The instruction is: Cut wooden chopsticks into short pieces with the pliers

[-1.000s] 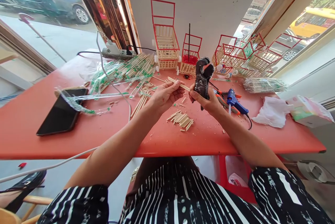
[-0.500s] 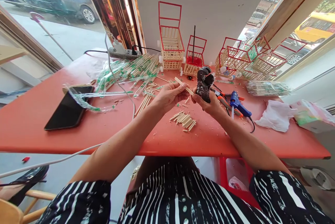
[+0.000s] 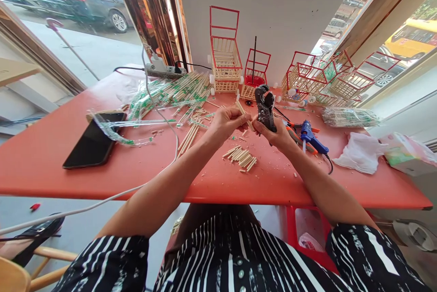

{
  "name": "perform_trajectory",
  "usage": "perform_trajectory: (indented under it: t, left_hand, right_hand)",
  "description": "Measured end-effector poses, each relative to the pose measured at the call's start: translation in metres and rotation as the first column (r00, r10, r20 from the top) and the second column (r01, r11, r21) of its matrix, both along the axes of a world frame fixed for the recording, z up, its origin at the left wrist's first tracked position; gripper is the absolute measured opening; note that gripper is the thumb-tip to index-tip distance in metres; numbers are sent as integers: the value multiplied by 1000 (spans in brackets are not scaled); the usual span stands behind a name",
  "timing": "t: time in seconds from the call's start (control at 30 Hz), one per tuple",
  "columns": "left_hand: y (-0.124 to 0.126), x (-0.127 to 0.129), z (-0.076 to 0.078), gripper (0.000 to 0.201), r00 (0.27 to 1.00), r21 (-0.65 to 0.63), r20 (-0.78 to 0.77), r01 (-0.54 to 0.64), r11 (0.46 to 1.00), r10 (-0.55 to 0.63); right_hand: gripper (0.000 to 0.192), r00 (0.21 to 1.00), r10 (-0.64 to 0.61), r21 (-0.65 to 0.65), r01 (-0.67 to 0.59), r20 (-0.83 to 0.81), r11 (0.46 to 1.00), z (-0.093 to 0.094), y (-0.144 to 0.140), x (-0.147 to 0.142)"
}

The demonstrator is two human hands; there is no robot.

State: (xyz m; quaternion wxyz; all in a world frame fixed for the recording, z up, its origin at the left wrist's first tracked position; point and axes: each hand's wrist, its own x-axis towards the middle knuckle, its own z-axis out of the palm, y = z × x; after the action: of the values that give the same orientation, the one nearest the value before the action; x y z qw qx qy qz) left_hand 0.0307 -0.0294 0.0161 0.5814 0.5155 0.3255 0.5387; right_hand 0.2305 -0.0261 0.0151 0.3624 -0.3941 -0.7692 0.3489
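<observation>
Head view: two hands, left hand (image 3: 228,122) on one stick (image 3: 243,111), right hand (image 3: 276,133) on one cutter (image 3: 265,106).

Bright window daylight, soft shadows, sharp focus, warped edges

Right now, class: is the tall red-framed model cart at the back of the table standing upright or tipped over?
Upright. The tall model cart stands on its white wheels against the wall, its handle frame pointing straight up.
</observation>
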Motion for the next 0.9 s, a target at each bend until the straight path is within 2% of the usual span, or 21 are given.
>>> perform_trajectory:
  t: [0.17, 0.27, 0.43, 0.6, 0.73, 0.9]
  left_hand:
    - [2, -1, -6, 36, 997, 21, -66, 38, 999, -37]
    - [1, -2, -6, 36, 997, -15, -35, 65, 998, -65]
    - [3, -7, 1, 27, 981, -241, 180, 115, 964, -72]
    - [7, -8, 5, 27, 971, -411, 238, 105, 906, -4]
    - [5, -5, 7, 30, 977, -450, 214, 100, 887, -2]
    - [3, -2, 7, 28, 973, -438, 232, 124, 891, -21]
  right_hand:
    - [53, 998, -24, 40, 22, 56, 999, -1, -1, -1]
    - [53, 998, -7, 38, 5, 59, 999, -1, -1, -1]
    - [53, 998, 48, 17, -47, -27, 999, 0, -1, 0]
    - [48, 995, 94, 64, -92, -25, 994, 0, -2, -1]
    - [49, 997, 78, 83, -77, -13, 994, 1, -4, -2]
    - [47, 999, 37, 136, -36, 1, 990, -1, -5, -4]
